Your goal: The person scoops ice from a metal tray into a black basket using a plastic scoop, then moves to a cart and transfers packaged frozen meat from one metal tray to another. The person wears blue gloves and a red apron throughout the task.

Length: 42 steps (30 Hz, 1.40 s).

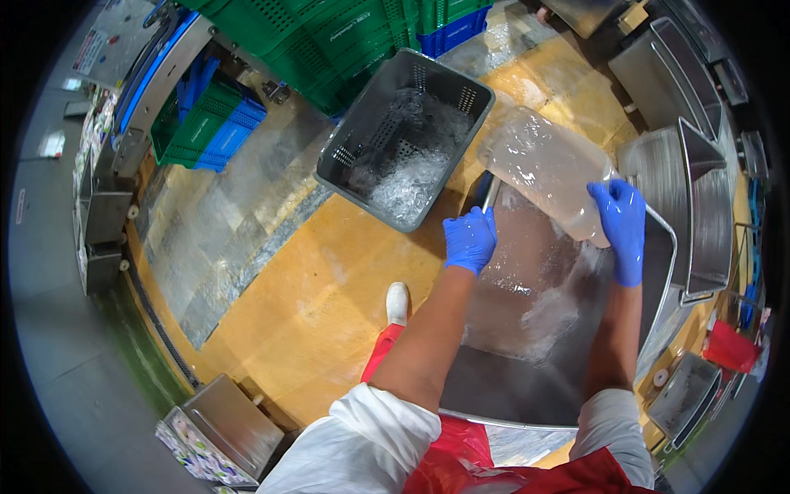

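Both my hands wear blue gloves. My right hand (621, 222) grips the near end of a large clear block of ice (547, 169), which lies tilted over the far rim of a steel tray (662, 272). My left hand (471, 239) rests on the tray's left edge, fingers curled over the rim, close to the block's lower left side. Another flat slab of ice (527, 288) lies inside the tray between my forearms. A grey slotted plastic crate (362, 144) with crushed ice in it stands on the floor just left of the block.
Green crates (329, 41) and blue crates (218, 136) are stacked at the back left. Steel bins (699, 181) stand to the right, a steel box (230, 420) at lower left. The yellow floor (329, 288) is wet; my white boot (397, 302) shows beside the tray.
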Each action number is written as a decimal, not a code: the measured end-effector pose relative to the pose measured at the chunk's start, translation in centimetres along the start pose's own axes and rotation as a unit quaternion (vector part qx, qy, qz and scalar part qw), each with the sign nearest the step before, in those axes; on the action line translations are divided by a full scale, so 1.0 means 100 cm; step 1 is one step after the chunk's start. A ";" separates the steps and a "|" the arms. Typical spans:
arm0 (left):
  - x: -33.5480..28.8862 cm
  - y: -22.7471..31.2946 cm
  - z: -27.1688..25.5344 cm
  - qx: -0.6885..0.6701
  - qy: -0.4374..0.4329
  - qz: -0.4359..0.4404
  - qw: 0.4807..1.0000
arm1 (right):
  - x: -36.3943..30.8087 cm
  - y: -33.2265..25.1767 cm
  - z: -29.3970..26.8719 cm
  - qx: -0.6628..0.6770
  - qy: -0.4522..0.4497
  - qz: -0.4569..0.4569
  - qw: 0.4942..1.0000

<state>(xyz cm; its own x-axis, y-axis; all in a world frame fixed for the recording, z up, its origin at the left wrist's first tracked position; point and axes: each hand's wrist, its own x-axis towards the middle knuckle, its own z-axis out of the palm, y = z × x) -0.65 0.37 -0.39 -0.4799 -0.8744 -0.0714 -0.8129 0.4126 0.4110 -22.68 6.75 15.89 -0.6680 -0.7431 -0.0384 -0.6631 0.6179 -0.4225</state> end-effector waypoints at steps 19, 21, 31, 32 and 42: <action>-0.001 -0.009 0.004 0.030 0.008 -0.002 1.000 | -0.027 0.010 -0.053 -0.183 0.156 -0.149 0.959; 0.003 0.004 -0.001 0.043 -0.010 -0.004 0.999 | -0.081 0.099 -0.011 -0.180 0.117 -0.018 0.977; 0.005 0.012 -0.002 0.065 -0.040 -0.019 0.997 | -0.286 0.398 0.295 -0.014 -0.208 0.504 0.838; 0.004 0.014 -0.003 0.075 -0.043 -0.017 0.996 | -0.283 0.392 0.323 -0.020 -0.220 0.475 0.852; 0.006 0.010 0.000 0.062 -0.024 -0.028 0.997 | -0.147 0.323 0.442 0.101 -0.140 0.341 0.924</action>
<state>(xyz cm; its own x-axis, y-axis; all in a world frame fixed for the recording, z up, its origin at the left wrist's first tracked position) -1.73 0.20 -0.02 -0.4450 -0.8853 -0.1353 -0.8722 0.3941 0.2898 -19.35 26.32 -37.21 -0.7746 -0.2539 -0.5792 -0.0254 0.9276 -0.3727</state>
